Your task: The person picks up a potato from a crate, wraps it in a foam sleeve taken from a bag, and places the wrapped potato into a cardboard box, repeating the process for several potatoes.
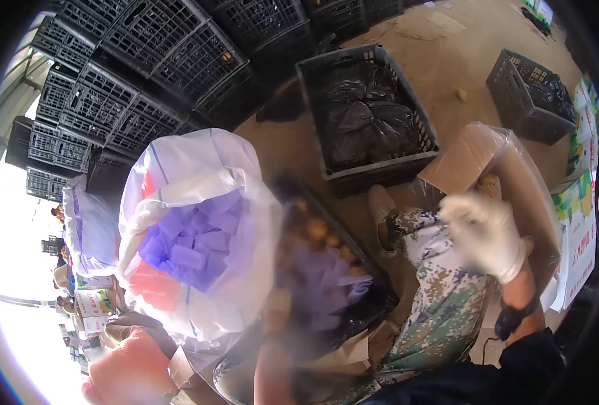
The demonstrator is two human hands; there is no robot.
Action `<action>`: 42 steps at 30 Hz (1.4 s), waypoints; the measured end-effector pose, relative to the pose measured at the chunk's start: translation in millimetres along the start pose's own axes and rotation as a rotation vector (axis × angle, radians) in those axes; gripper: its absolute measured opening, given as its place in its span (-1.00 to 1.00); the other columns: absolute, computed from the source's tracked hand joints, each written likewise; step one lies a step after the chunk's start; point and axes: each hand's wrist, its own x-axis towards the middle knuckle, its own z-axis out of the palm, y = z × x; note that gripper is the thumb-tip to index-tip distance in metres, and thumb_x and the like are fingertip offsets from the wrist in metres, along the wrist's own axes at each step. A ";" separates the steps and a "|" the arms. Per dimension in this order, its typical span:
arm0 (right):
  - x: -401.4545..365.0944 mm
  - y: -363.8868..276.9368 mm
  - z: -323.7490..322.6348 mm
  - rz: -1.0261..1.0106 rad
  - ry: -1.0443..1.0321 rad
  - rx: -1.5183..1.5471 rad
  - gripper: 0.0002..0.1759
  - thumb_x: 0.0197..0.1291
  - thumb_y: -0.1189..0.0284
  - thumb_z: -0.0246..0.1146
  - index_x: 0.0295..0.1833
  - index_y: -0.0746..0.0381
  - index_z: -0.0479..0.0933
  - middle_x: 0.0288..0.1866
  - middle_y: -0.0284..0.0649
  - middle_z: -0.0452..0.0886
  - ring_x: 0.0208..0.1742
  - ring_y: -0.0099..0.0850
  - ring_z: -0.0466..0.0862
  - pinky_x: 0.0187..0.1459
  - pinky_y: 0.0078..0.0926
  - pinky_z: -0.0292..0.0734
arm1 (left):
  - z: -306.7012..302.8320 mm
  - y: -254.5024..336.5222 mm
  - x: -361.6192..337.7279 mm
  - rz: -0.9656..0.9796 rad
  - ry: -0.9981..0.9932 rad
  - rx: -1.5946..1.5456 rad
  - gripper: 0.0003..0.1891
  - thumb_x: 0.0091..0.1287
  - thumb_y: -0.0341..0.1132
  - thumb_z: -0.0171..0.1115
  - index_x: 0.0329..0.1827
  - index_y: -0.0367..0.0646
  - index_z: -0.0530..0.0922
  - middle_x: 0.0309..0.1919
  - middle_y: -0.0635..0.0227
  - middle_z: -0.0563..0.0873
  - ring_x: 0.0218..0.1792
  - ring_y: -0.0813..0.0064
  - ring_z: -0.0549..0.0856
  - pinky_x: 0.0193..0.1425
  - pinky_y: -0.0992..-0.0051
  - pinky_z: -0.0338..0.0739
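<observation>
My right hand (485, 233), in a pale glove, is blurred above the near side of an open cardboard box (532, 196) lined with clear plastic. A yellowish-brown round item (489, 183) shows just beyond its fingers, inside the box. My left hand (277, 314) is heavily smeared between a white woven sack (198, 152) and a black crate (380, 293); its fingers do not show clearly. The sack holds many purple foam sleeves (201, 233) and some pink ones (152, 287). In the crate lie round brownish fruits (316, 229) and loose purple sleeves (326, 277).
A black crate with a black plastic bag (370, 125) stands ahead. Another dark crate (532, 101) sits at the far right, above printed cartons (576, 250). Stacked black crates (157, 40) line the upper left. One person's pink-orange clothing (134, 364) shows lower left.
</observation>
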 end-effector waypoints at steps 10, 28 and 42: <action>112.4 63.6 366.6 -0.085 -0.696 -0.936 -0.54 0.29 0.29 0.21 0.26 0.22 0.59 0.29 0.00 0.59 0.37 0.00 0.52 0.33 0.05 0.45 | 28.7 -21.4 104.5 -0.017 -0.009 -0.054 -0.46 0.23 -0.29 0.27 0.30 -0.23 0.55 0.17 -0.02 0.67 0.22 0.08 0.65 0.33 0.26 0.53; 114.5 125.6 310.1 -0.592 -0.810 -0.416 -0.75 0.41 0.57 0.12 0.04 0.20 0.70 0.02 -0.01 0.70 0.07 -0.10 0.71 0.12 -0.36 0.58 | 52.9 -22.4 156.5 -0.070 -0.004 -0.382 -0.53 0.25 -0.38 0.20 0.25 -0.28 0.58 0.08 0.03 0.72 0.11 0.16 0.70 0.23 0.30 0.58; 43.6 115.4 255.8 0.955 -0.485 1.558 -0.55 0.24 0.49 0.39 0.22 0.35 0.49 0.10 -0.06 0.64 0.12 -0.14 0.68 0.16 -0.15 0.66 | 39.4 -17.6 16.8 -0.196 -0.162 -1.322 -0.57 0.26 -0.45 0.15 0.22 -0.32 0.60 0.01 0.07 0.76 0.03 0.22 0.74 0.15 0.33 0.61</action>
